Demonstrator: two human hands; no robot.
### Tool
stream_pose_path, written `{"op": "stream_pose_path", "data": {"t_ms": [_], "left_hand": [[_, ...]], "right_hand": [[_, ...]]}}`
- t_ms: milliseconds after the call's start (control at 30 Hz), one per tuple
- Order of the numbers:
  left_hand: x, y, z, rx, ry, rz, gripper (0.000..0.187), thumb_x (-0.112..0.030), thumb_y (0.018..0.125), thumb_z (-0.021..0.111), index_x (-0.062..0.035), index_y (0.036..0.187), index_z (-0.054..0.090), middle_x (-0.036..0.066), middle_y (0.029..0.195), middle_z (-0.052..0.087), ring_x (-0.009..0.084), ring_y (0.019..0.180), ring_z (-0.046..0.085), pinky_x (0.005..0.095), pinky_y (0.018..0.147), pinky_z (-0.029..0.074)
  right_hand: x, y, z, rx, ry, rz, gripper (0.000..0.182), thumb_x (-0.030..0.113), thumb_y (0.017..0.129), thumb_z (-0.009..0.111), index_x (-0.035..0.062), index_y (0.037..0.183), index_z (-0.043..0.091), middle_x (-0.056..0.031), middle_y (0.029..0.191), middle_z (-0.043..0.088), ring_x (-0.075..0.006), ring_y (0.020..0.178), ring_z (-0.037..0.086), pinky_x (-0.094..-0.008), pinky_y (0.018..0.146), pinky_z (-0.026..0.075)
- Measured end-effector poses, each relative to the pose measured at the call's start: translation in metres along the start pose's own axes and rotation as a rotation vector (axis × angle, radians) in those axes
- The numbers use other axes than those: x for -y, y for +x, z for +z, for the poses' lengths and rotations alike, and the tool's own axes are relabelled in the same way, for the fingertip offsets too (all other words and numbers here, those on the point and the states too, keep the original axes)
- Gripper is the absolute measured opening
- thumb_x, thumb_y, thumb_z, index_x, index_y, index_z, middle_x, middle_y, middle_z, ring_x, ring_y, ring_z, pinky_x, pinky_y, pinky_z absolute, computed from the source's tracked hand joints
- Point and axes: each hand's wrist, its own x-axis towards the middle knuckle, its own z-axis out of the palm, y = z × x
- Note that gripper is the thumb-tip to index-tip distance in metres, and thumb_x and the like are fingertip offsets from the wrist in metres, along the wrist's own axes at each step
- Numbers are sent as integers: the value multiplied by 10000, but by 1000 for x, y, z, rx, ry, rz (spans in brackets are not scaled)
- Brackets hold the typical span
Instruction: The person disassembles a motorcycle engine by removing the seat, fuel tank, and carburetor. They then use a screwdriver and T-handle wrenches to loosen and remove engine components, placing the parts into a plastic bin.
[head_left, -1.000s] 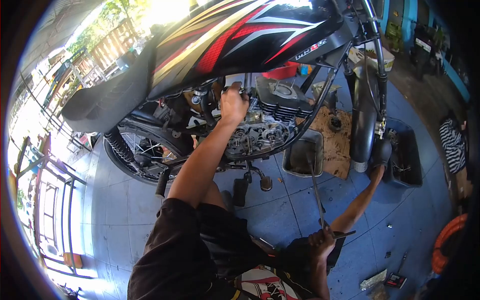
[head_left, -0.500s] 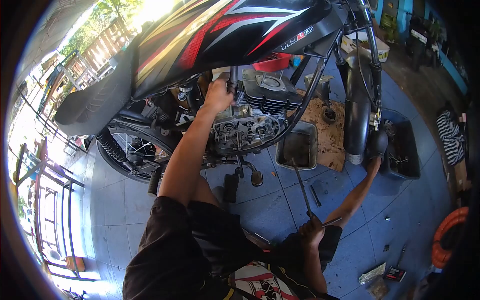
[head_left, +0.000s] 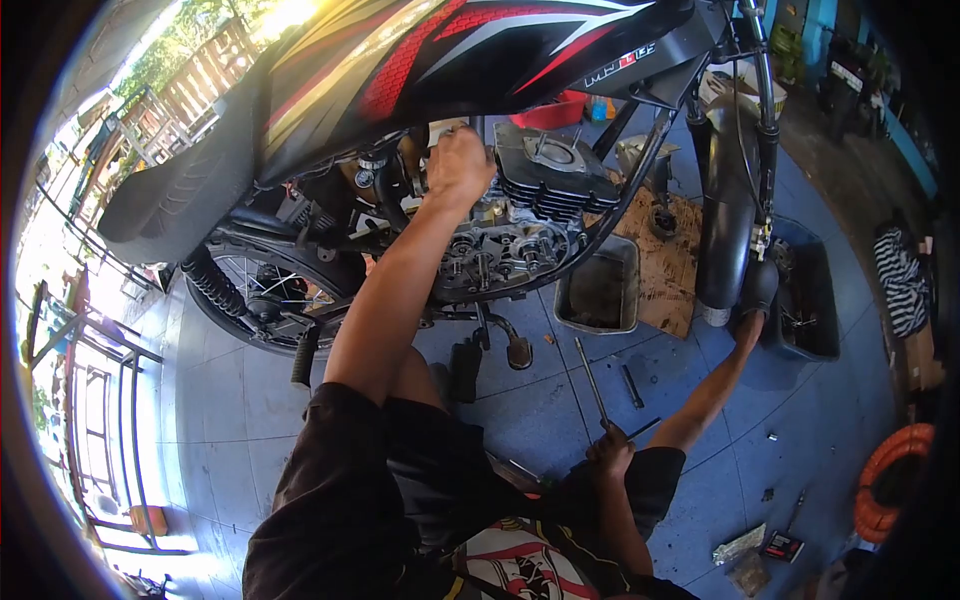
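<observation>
My left hand [head_left: 460,166] is closed at the left side of the finned engine cylinder [head_left: 555,175], under the fuel tank. Its fingers curl away from view, so what they grip is hidden. Below it, the opened engine side [head_left: 505,255] shows gears and shafts. My right hand [head_left: 610,457], low over my thigh, is wrapped around a T-handle wrench [head_left: 588,378]. The wrench's long shaft points up and left over the tiles, and its crossbar sticks out to the right of the fist.
A grey tub [head_left: 598,290] and stained cardboard [head_left: 665,265] lie beside the engine. One foot rests by the front wheel, near a dark bin [head_left: 805,300]. A short black bar [head_left: 632,385] lies on the tiles. An orange hose coil [head_left: 893,480] is at far right.
My left hand has moved up and slightly right along the cylinder's side. The T-handle wrench has drawn back, its tip now clear of the grey tub. The view has shifted slightly.
</observation>
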Motion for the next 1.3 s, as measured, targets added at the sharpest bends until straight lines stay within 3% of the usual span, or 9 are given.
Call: {"op": "stream_pose_path", "data": {"t_ms": [267,333,467,633,767,833,967,1067,1300], "left_hand": [[39,8,1,-37,-175,220,354,-243,801,729,38,997,639,259,909,684,363,931,679,466,827,526],[41,0,-10,240,-561,59,397,-245,807,747,39,1070,658,250,1016,680,360,832,696,423,790,540],[48,8,8,-25,-228,337,273,-178,819,684,55,953,639,283,888,662,435,907,646,488,815,498],[39,12,22,-116,-151,192,273,-184,778,704,59,895,657,289,868,654,452,882,638,486,815,500],[48,10,7,99,-440,155,265,-147,776,693,32,969,665,289,908,659,422,905,651,478,807,514],[49,1,-6,174,-482,161,294,-54,815,685,38,1091,639,199,851,698,239,517,664,399,638,545],[64,3,6,-109,-258,436,327,-77,800,701,17,1109,646,230,990,691,354,864,698,405,812,535],[64,2,4,-18,-282,324,330,-84,794,698,9,1106,650,235,1000,686,386,991,654,410,874,512],[64,-8,4,-84,-232,334,331,-70,781,668,-26,1109,650,243,978,678,411,931,650,448,841,515]], "right_hand": [[-3,-2,-2,-10,-12,6,150,183,895,571,38,858,591,25,550,345,-110,414,352,-300,399,319],[-5,-1,1,-26,-5,24,154,185,891,574,36,853,583,21,551,348,-113,423,354,-302,410,332],[-10,7,1,-3,-7,47,183,187,882,580,4,890,581,12,544,342,-121,429,342,-314,439,356],[-17,16,13,-20,-68,38,198,200,884,586,4,911,590,15,542,341,-121,429,349,-320,442,365],[-11,6,11,14,-49,-9,177,192,877,597,16,868,581,21,551,353,-109,425,349,-293,406,325],[3,-7,3,56,80,-9,186,176,889,590,-8,915,593,26,547,348,-103,419,346,-286,398,317],[59,-66,2,262,63,-251,265,120,921,558,-84,1087,598,35,537,344,-90,410,342,-266,391,311],[93,-83,12,430,-23,-490,292,70,925,535,-114,1149,572,23,541,375,-82,418,348,-257,395,323],[148,-112,150,559,-166,-663,286,27,893,611,-144,1120,589,-13,590,458,-73,436,384,-251,415,325]]}}
